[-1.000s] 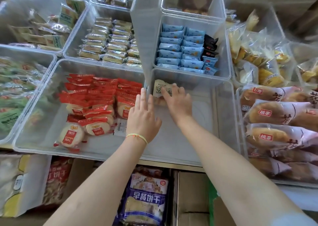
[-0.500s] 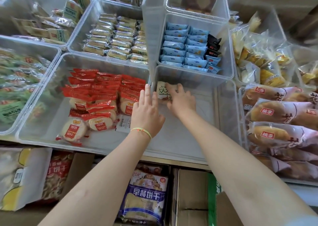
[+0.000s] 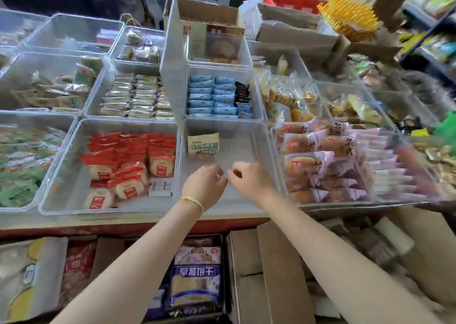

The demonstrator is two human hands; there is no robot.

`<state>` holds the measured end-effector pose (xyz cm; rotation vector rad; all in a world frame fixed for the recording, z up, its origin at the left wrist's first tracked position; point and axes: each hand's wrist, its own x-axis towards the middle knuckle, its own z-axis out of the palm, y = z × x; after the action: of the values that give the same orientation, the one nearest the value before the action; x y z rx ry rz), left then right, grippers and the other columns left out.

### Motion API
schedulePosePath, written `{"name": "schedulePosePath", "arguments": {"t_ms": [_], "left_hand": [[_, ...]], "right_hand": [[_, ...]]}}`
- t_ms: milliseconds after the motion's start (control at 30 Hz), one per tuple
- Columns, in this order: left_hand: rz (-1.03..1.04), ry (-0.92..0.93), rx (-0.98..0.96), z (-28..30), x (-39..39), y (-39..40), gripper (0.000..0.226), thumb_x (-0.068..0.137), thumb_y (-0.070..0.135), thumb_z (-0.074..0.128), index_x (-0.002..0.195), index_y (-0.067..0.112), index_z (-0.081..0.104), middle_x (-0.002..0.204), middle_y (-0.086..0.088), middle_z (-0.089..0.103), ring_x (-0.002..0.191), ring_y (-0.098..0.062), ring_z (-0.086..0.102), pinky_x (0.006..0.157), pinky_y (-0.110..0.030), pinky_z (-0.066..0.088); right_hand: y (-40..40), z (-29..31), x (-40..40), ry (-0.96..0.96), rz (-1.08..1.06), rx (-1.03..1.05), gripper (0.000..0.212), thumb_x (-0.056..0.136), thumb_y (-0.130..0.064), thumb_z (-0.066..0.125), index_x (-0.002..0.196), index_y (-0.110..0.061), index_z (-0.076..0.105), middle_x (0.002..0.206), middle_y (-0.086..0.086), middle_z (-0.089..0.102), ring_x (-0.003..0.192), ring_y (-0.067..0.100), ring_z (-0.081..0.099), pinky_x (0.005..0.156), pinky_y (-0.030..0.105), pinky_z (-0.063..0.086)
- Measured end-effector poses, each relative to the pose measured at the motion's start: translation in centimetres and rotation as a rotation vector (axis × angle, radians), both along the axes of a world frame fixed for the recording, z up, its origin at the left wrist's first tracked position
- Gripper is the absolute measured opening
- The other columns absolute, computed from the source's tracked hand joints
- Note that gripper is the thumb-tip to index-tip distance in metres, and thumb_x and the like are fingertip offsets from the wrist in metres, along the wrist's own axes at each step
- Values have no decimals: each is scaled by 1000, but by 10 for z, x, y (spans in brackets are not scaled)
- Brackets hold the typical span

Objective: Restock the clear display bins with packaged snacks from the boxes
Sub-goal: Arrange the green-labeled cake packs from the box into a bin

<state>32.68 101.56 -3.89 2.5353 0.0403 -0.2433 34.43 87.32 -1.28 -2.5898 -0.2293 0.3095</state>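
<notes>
both hands have drawn back from the snack packet (image 3: 203,146), which they were touching half a second ago; the packet now stands alone against the far left corner of the middle bin (image 3: 261,151), touching neither hand. the view has also tilted up, so more of the rear shelf shows.

left hand (image 3: 203,186): centre of the frame, over the near part of the middle bin, fingers loosely curled, holding nothing. a yellow band (image 3: 193,200) sits on its wrist.

right hand (image 3: 249,180): just to the right of the left hand, fingertips nearly meeting it, fingers loosely curled, holding nothing.

middle bin: clear, holds only the one packet, cream-coloured with green print.

left of it: a clear bin with red packs (image 3: 128,161) of round cakes, stacked in rows at the far side and loose at the near side. further left, at the frame edge, green packs (image 3: 22,166).

right of the middle bin: a bin of bread packs (image 3: 313,161) in pink-and-clear wrap, laid in rows.

behind the middle bin: blue packs (image 3: 212,96) in neat rows with a few black ones at their right. to the left of these, tan bars (image 3: 138,96) in rows.

lower frame, below the shelf edge: open cardboard boxes (image 3: 271,274); at lower centre a blue bag (image 3: 196,279) with white lettering lies in one.
</notes>
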Motion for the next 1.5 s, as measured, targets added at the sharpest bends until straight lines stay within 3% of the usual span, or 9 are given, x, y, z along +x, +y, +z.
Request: {"name": "schedulePosePath", "arguments": {"t_ms": [200,367,500,667,800,1033,1233,1367,1500], "left_hand": [[-97,17,-207,26,-42,-70,24,89,24,51,96,23,74,89,-1,74,85,-25,68,77,-35,56],[-222,84,-191,23,-69,-137,19,91,28,54,89,19,71,81,-1,66,80,-24,62,70,-30,49],[-268,142,-128,4,-76,-189,17,93,29,53,81,25,65,87,2,66,84,-21,60,69,-26,41],[-176,260,44,-29,-80,-234,25,94,29,49,107,22,69,110,-3,65,98,-24,61,81,-30,50],[-102,348,146,-62,-88,-245,36,92,21,53,128,23,53,125,-9,46,109,-32,57,90,-39,49],[-45,315,-26,-91,-95,-237,36,90,6,52,122,20,57,107,-7,50,102,-28,54,87,-32,46],[0,333,-88,-83,-99,-236,46,86,17,60,131,27,55,106,-3,46,101,-26,56,96,-33,46],[-8,465,-504,-35,-99,-226,83,67,40,80,141,36,44,125,3,57,116,-9,56,103,-26,43],[-104,535,-1041,11,-97,-209,59,80,22,78,134,23,55,128,-6,66,121,-27,60,101,-50,48]], "right_hand": [[-86,21,-99,513,-17,83,35,101,-29,50,78,-5,63,66,8,66,57,21,62,63,35,54],[-171,11,-107,717,-45,-207,36,99,-35,49,83,-10,69,80,4,70,64,18,64,66,29,53],[-224,-20,-93,683,-64,-260,34,98,-37,50,94,-9,68,86,7,67,63,18,59,60,28,48],[-249,-81,-73,674,61,-311,32,97,-41,55,92,-10,61,93,13,61,84,26,61,74,33,48],[-263,-126,-64,608,9,-275,43,95,-38,61,122,-6,52,121,13,61,110,32,61,85,37,50],[-278,-162,-63,629,-131,-177,30,99,-23,56,125,-7,56,122,12,61,110,31,60,78,29,44],[-288,-110,-63,568,146,-4,19,95,-28,65,83,-17,57,84,-1,59,83,22,57,64,31,38],[-304,-29,-65,510,251,134,18,97,-29,63,81,-24,58,90,-4,66,84,13,60,70,30,48],[-296,39,-69,475,176,555,14,99,-26,61,90,-15,62,97,14,69,89,24,66,83,47,54]]}}
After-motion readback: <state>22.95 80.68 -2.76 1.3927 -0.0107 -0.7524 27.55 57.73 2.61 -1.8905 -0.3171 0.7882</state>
